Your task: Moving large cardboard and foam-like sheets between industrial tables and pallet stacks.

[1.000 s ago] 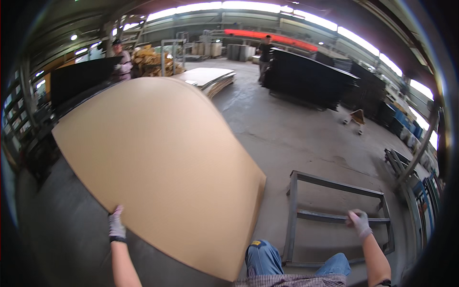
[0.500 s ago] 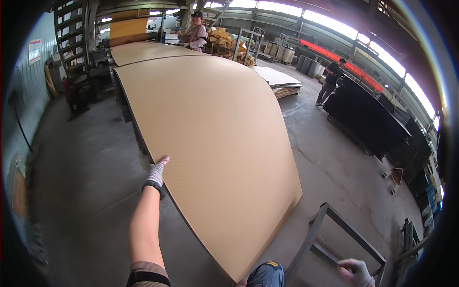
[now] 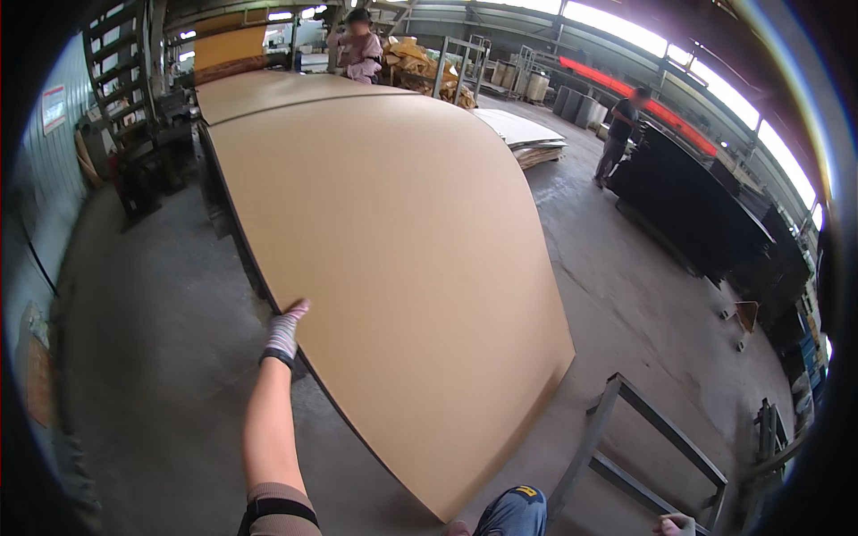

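Note:
A large tan sheet [image 3: 384, 250], apparently board, stretches from near my legs toward the back, its right side curving down. My left hand [image 3: 284, 332], in a striped knit glove with a dark wristband, is closed over the sheet's left edge. The thumb lies on top, while the fingers under the edge are hidden. At the bottom right my right hand [image 3: 677, 525] shows only in part, cut off by the picture's lower rim. Its visible fingers are curled, with nothing seen in them, beside a dark metal frame [image 3: 666, 427].
Another tan sheet [image 3: 277, 92] lies beyond the first. A co-worker [image 3: 360, 52] stands at its far end, and a second person [image 3: 618, 138] stands by a black stack [image 3: 684, 201]. Pale sheets [image 3: 527, 134] are piled behind. Metal stairs [image 3: 121, 71] rise at the left.
My right hand has dropped lower, mostly out of the picture. My left hand keeps its hold on the sheet's edge. The far co-worker has raised an arm and leaned forward.

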Available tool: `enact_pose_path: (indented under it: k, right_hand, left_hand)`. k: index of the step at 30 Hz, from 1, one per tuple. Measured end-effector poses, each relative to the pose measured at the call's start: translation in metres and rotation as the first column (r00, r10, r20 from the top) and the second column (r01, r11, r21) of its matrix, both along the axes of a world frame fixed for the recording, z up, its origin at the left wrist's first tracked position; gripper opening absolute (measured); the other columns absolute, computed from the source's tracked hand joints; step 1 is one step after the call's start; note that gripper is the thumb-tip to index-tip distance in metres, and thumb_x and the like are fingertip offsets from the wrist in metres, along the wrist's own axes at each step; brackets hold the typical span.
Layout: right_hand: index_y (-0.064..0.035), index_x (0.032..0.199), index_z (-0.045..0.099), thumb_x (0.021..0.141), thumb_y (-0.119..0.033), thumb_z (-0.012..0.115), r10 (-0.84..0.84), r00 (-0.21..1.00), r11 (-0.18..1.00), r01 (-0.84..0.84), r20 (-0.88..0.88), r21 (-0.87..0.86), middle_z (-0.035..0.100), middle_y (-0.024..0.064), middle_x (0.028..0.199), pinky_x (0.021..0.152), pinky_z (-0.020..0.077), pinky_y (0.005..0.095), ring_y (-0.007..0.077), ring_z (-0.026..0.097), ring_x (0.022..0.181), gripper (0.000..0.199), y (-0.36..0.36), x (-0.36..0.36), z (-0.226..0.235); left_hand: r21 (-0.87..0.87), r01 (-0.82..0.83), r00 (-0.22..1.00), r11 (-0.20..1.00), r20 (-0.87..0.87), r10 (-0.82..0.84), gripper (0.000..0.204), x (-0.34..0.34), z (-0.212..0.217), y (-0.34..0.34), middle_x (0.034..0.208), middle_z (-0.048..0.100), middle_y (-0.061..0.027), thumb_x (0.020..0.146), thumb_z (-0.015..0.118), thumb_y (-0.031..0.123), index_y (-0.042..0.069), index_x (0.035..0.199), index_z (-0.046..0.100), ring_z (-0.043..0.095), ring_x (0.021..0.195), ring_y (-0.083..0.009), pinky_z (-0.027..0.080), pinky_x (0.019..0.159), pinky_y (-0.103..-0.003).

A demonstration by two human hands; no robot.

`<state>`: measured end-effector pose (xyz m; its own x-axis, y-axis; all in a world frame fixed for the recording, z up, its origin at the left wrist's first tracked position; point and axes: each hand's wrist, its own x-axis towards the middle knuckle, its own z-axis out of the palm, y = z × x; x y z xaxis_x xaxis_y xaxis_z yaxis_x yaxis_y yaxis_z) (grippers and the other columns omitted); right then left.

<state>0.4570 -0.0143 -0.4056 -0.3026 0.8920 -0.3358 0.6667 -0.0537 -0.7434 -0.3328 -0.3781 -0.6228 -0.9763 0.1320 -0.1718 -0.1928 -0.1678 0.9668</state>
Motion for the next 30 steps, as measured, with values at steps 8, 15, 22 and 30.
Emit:
enact_pose_path:
  k: [8,15,22,30]
  right_hand:
    - [-0.0043,0.089,0.062,0.074,-0.005,0.063,0.820,0.478,0.124,-0.685,0.314,0.718,0.058,0.0133,0.077,0.067,0.0451,0.0400,0.0334,0.056,0.076,0.015,-0.033,-0.299,0.104]
    - [-0.0018,0.141,0.033,0.090,-0.034,0.045,0.194,0.765,-0.720,-0.315,0.614,0.619,0.032,0.0181,0.146,0.104,0.0254,0.0629,0.0384,0.032,0.132,0.062,-0.308,-0.469,0.175]
    - [-0.0142,0.146,0.024,0.087,-0.031,0.050,0.355,0.771,-0.552,-0.284,0.529,0.784,0.046,0.0322,0.124,0.063,0.0476,0.0607,0.0453,0.061,0.087,0.067,-0.316,-0.454,0.224]
    - [-0.0052,0.124,0.047,0.079,-0.027,0.066,0.251,0.816,-0.470,-0.367,0.520,0.803,0.068,0.0100,0.084,0.066,0.0515,0.0430,0.0296,0.066,0.078,0.053,-0.180,-0.235,0.368]
  left_hand:
    - [0.177,-0.035,0.986,0.984,-0.152,0.062,0.056,0.173,0.095,0.063,0.111,0.062,-0.0071,0.071,0.080,0.028,0.000,0.114,0.058,0.058,0.098,-0.0185,0.049,0.087,-0.033]
    - [-0.162,0.171,0.670,0.972,-0.704,-0.235,0.046,0.432,0.218,0.153,0.105,0.063,-0.0111,0.076,0.074,0.029,0.001,0.109,0.057,0.062,0.082,-0.0254,0.052,0.078,-0.035]
    - [-0.239,0.319,0.470,0.917,-0.800,-0.372,0.047,0.573,0.271,0.140,0.105,0.060,-0.0148,0.076,0.072,0.027,0.000,0.110,0.053,0.062,0.082,-0.0289,0.052,0.072,-0.036]
    - [-0.424,0.378,0.239,0.823,-0.814,-0.529,0.048,0.680,0.314,0.204,0.102,0.057,-0.0198,0.073,0.070,0.024,-0.001,0.110,0.049,0.060,0.083,-0.0344,0.053,0.066,-0.037]
